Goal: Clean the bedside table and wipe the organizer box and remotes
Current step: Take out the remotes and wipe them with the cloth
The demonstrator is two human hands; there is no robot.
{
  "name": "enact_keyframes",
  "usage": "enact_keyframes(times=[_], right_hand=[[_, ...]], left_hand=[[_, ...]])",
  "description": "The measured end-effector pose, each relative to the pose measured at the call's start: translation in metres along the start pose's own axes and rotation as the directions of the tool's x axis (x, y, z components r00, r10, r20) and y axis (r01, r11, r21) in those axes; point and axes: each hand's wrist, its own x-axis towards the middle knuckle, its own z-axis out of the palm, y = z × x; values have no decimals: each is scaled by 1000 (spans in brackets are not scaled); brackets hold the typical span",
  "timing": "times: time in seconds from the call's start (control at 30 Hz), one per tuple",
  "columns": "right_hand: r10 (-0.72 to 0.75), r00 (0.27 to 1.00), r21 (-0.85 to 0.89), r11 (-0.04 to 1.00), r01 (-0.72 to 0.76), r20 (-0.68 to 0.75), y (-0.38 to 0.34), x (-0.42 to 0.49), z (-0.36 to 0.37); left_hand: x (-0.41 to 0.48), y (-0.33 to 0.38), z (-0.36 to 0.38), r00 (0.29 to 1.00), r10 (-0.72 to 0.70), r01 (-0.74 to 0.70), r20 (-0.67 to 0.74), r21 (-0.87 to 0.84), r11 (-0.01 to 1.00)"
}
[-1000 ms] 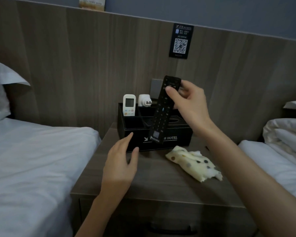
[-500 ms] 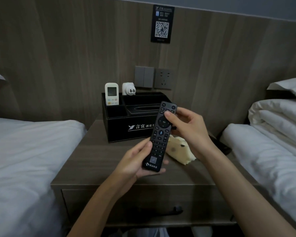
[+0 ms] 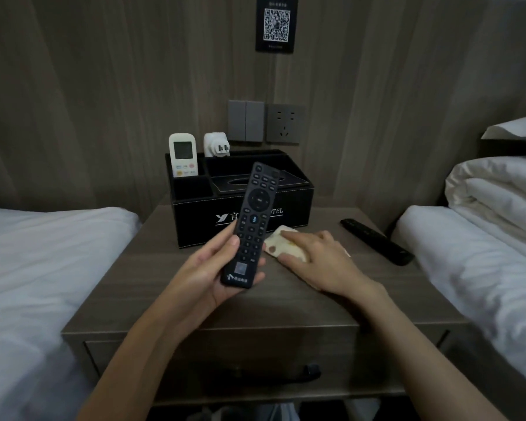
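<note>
Right hand (image 3: 319, 256) quit black TV remote (image 3: 252, 220), dropped onto spotted cloth (image 3: 281, 241) at 3 o'clock: fingers curled over it, thumb pinching, likely fetching wiper. Left hand (image 3: 207, 271) wraps remote's lower end, buttons up for wiping, over bedside table (image 3: 152, 287), organizer box (image 3: 195, 221) at 12

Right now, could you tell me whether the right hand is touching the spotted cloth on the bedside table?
Touching. The head view shows the right hand on the spotted cloth, fingers over its top and thumb against its near edge.

L hand (image 3: 213, 268) w/ black remote (image 3: 254, 220), R hand (image 3: 319, 256) round cloth (image 3: 281, 240)
</note>
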Motion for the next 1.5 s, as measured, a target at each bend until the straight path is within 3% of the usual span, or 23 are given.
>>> enact_keyframes(times=[0.07,0.2,0.33,0.47,0.57,0.7,0.83,0.93,1.17,1.5], right_hand=[[-28,1000,-10,1000,28,-11,-11,-1,1],[-191,981,168,969,183,30,-30,-11,1],[-389,907,354,881,314,161,-51,-34,-15],[-490,843,488,804,338,222,-60,-56,-32],[-440,890,602,745,287,120,-61,-62,-44],[-297,943,703,639,313,-149,-65,-63,-53],[-88,896,664,640,386,-436,-67,-59,-58],[51,836,662,638,393,-546,-68,-56,-61],[25,753,439,825,356,-657,-68,-44,-53],[-51,796,418,830,371,-604,-74,-39,-32]], left_hand=[[0,2,-3,999,21,-21,-29,-10,1000],[0,6,-5,994,65,-67,-85,-23,997],[-4,14,-12,982,119,-126,-147,-37,991],[-9,20,-16,969,139,-156,-202,-69,985],[-13,18,-15,977,107,-119,-183,-57,991],[-17,13,-11,992,41,-43,-120,-18,999],[-19,8,-9,998,-26,24,-55,-45,999],[-21,5,-6,997,-78,78,21,-37,996],[-21,-8,8,984,-116,115,134,18,993],[-16,-10,11,996,-61,63,61,-35,997]])
